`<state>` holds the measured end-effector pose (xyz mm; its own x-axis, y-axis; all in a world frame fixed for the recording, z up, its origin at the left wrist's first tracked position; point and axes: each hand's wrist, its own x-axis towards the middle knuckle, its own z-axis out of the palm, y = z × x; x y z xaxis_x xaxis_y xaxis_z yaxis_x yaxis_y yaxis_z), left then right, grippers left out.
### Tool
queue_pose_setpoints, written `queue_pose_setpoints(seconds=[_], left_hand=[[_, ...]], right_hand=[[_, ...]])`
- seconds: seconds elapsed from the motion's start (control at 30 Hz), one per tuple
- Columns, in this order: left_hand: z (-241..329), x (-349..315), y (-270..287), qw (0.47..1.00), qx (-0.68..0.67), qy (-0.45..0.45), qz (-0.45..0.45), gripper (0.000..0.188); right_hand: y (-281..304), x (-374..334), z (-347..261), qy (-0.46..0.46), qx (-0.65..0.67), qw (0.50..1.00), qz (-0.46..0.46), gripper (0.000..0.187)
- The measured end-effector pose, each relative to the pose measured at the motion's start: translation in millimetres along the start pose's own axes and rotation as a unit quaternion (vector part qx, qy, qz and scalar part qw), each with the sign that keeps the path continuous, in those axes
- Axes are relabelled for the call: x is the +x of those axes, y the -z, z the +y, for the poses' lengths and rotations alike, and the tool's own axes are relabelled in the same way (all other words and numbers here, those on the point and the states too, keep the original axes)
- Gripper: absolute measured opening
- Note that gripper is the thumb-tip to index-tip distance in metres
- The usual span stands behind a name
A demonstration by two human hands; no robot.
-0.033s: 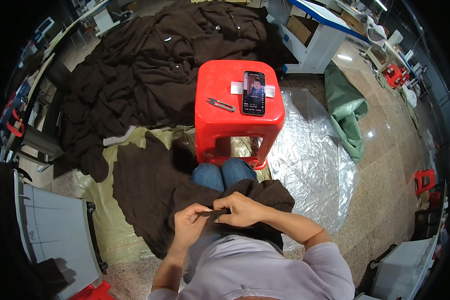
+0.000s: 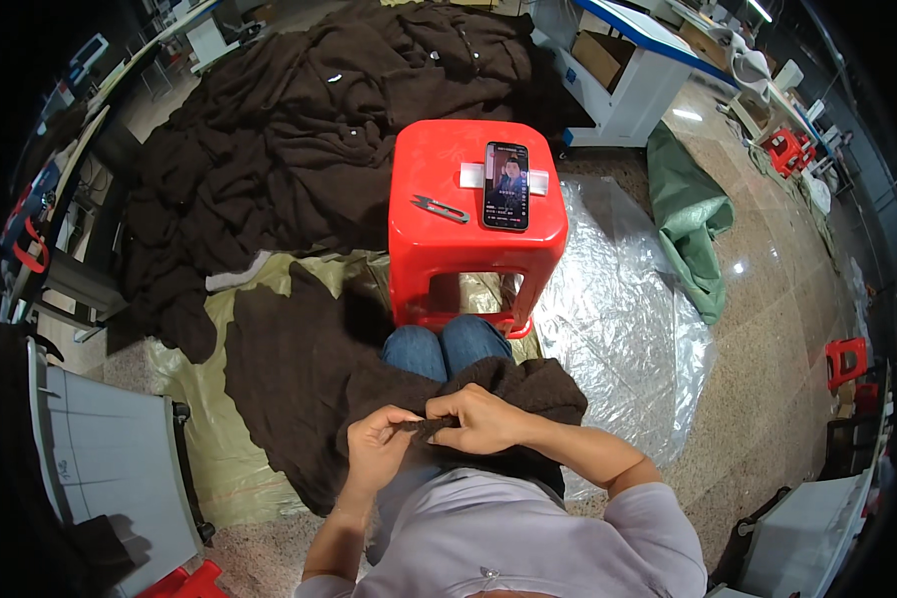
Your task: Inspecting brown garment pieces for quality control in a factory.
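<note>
A dark brown knitted garment (image 2: 299,399) lies across my lap and spreads down to the left over the plastic sheet. My left hand (image 2: 377,447) pinches a folded edge of it between thumb and fingers. Close by on the right, my right hand (image 2: 476,419) grips the same edge, so a short stretch of fabric runs between the two. Whether a needle or thread is in my fingers is too small to tell. Beyond my knees stands a red plastic stool (image 2: 478,259), with a pair of thread snips (image 2: 440,208) and a phone (image 2: 506,185) on its top.
A large heap of brown knitted fabric (image 2: 299,130) fills the floor behind and left of the stool. Clear plastic sheeting (image 2: 613,329) and a green tarp (image 2: 683,219) lie to the right. A grey wheeled cabinet (image 2: 120,458) stands at left, a white-and-blue table (image 2: 618,90) at the back.
</note>
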<state>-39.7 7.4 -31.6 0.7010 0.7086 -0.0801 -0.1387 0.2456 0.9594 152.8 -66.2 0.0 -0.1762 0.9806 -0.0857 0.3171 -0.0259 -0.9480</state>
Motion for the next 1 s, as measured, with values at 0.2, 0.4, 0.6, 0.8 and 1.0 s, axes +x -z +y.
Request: queue_pose_setpoints(seconds=[0.2,0.4,0.6,0.8,1.0], left_hand=[[3.8,-14.6,-25.4,0.972,0.159,-0.127,0.122,0.007],[-2.3,-1.7,-32.9,0.964,0.203,-0.145,0.097,0.029],[-5.6,4.3,-3.1,0.926,0.351,-0.111,0.082,0.029],[12.0,-5.3,35.4,0.988,0.072,0.035,0.134,0.007],[24.3,1.7,-10.3,0.979,0.177,-0.052,0.083,0.007]], right_hand=[[-26.3,-10.9,-7.5,0.05,-0.07,0.965,0.247,0.009],[-28.3,-7.6,-1.3,0.068,-0.087,0.939,0.324,0.018],[-8.3,-17.5,10.4,0.055,-0.116,0.939,0.32,0.02],[32.4,-29.4,24.2,-0.069,0.033,0.951,0.299,0.024],[11.0,-8.1,-5.1,0.056,-0.091,0.984,0.141,0.039]])
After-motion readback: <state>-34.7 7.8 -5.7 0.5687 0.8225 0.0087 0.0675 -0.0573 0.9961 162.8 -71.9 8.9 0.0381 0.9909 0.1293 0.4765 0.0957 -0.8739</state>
